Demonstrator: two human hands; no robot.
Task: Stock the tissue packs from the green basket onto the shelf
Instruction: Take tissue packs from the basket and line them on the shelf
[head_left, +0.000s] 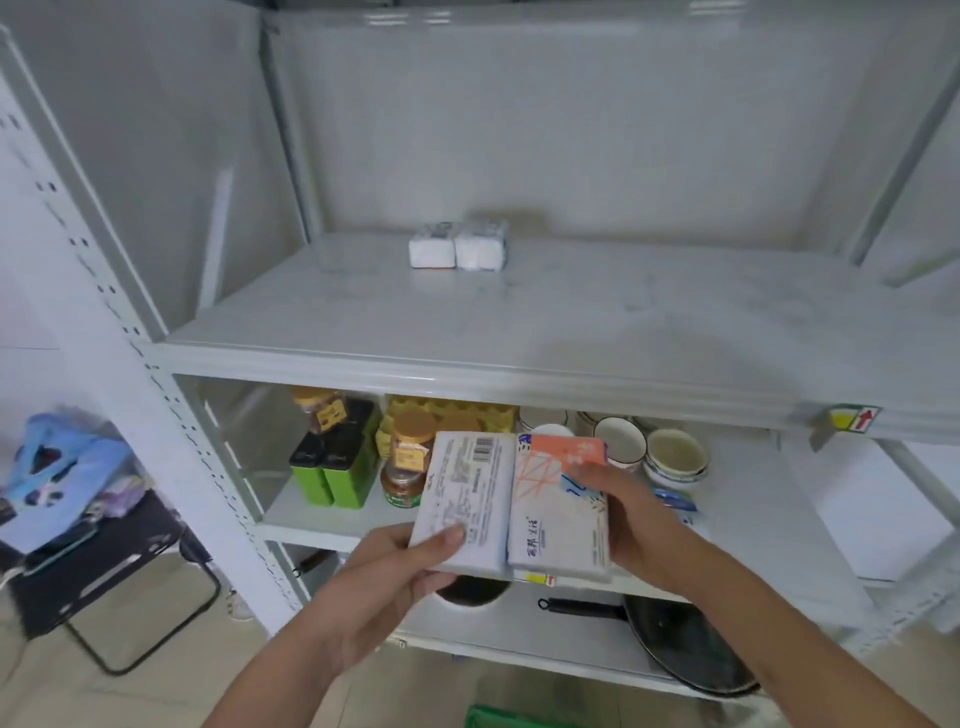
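I hold two tissue packs side by side in front of the shelving. My left hand (395, 577) grips the left pack (467, 499), white with a barcode and small print. My right hand (634, 519) grips the right pack (558, 514), white with an orange patch and blue marks. Both packs hang below the front edge of the upper shelf (519, 322). Two more white tissue packs (458, 245) lie together at the back of that shelf. A corner of the green basket (498, 717) shows at the bottom edge.
The lower shelf (322, 509) carries green tins (332, 467), jars (408, 462) and bowls (649, 452). A black pan (675, 644) lies on the shelf below. A white upright post (156, 395) stands at the left, with a black folding stool (104, 571) holding bags beside it.
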